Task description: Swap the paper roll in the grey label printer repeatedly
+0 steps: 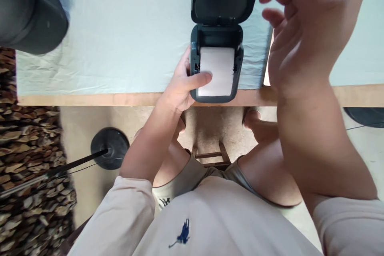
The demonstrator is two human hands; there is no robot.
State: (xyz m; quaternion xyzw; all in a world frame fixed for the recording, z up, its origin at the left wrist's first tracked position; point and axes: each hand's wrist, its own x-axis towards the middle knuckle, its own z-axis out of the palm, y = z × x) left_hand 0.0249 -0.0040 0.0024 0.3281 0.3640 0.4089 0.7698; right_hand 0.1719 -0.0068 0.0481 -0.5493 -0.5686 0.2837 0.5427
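Observation:
A dark label printer [194,88] is at the front edge of the table, its lid [223,4] swung back. A white paper roll [217,64] sits in its compartment. My left hand [183,82] grips the printer's left side, with the thumb pressed on the roll. Beside the lid, my right hand [306,28] is raised to the right with its fingers loosely bent and apart. It holds nothing that I can see and does not appear to touch the lid.
A pale cloth [126,32] covers the wooden table [90,99]. At the far left stands a large dark object [33,12]. A flat, dark-edged item [267,68] lies partly behind my right hand. Below are a round black stand base [109,148], a wooden stool [211,155] and stacked firewood [33,152].

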